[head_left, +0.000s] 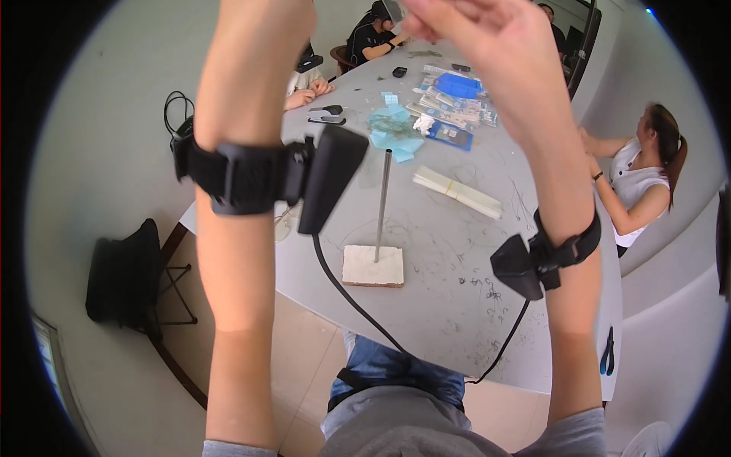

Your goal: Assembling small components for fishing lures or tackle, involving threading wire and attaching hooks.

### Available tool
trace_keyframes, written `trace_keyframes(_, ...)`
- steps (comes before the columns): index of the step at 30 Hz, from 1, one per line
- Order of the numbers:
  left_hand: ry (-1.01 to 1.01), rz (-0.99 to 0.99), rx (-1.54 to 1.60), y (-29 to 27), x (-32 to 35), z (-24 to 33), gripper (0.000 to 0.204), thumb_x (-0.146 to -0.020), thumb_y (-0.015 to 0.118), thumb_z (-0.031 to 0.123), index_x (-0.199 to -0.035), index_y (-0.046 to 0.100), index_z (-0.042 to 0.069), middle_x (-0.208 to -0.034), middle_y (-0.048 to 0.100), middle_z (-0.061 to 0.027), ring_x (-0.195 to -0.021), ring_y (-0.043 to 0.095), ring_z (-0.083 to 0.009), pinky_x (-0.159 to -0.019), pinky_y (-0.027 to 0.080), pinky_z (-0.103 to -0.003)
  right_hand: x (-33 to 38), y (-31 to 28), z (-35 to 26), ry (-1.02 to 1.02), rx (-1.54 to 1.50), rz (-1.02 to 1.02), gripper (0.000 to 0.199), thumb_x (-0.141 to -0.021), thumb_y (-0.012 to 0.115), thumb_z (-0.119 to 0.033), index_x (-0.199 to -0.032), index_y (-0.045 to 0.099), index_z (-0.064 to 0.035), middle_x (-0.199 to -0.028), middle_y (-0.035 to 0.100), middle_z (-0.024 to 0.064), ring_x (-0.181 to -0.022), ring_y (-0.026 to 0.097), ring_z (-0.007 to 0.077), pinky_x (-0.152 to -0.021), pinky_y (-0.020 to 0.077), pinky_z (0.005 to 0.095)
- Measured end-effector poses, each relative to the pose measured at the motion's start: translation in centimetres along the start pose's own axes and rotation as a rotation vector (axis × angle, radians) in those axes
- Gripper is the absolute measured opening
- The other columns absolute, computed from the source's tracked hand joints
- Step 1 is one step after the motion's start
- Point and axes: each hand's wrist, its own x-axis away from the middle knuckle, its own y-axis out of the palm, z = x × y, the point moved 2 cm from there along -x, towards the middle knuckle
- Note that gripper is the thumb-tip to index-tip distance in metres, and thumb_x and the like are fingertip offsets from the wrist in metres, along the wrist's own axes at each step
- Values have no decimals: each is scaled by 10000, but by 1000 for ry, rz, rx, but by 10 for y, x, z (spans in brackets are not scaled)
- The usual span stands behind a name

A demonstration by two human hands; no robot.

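Both my arms are raised high above the table, with black straps and small black devices on the forearms. My left hand [285,14] is cut off by the top edge, so its fingers are hidden. My right hand [487,34] also reaches the top edge, with its visible fingers curled together; whatever they may hold cannot be made out. Below and between the arms, a thin metal rod [383,202] stands upright in a white block [371,268] on the grey table [449,335]. Neither hand touches the rod or block.
A banded bundle of white strips [457,192] lies right of the rod. Beyond are light-blue sheets [392,126], a stapler [327,114], packets and a blue tray [458,85]. Pliers [607,352] lie at the right edge. Several people surround the table; a black folding chair [126,274] stands left.
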Motion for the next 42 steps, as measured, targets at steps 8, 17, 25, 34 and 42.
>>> trace_keyframes(8,-626,-104,-12,-38,7,-84,400,-994,429,261,-1080,565,-105,-952,633,-135,-799,573,-146,-732,463,-272,-53,5,53,325,14,-219,169,-905,611,-160,-927,641,5,-746,615,11,-671,537,70,-642,452,201)
trace_keyframes(17,-769,-108,-161,-135,155,-102,373,-963,498,257,-1211,527,-19,-894,647,-59,-721,537,-88,-676,407,-208,-14,43,317,715,236,-156,235,-808,707,-259,-737,670,-38,-694,615,12,-633,524,97,-583,423,274)
trace_keyframes(25,-961,-104,-150,-167,227,-69,237,-964,474,110,-1170,520,2,-789,617,-56,-660,507,-93,-662,415,-233,55,85,432,456,1085,-119,261,-632,773,-250,-713,663,-28,-728,657,153,-767,633,325,-681,478,425)
trace_keyframes(34,-865,-131,-182,-136,244,-33,211,-950,465,82,-1118,521,-33,-699,548,-61,-621,491,-109,-630,403,-236,31,81,371,176,988,-108,256,-640,687,-228,-644,640,24,-734,645,234,-762,651,380,-688,505,455)
trace_keyframes(42,-810,-256,-46,-104,272,7,300,-954,458,162,-1199,475,-9,-679,486,-25,-602,420,-70,-550,333,-195,36,-39,156,272,721,-177,318,-745,661,-276,-862,674,19,-839,673,170,-805,658,283,-721,516,367)
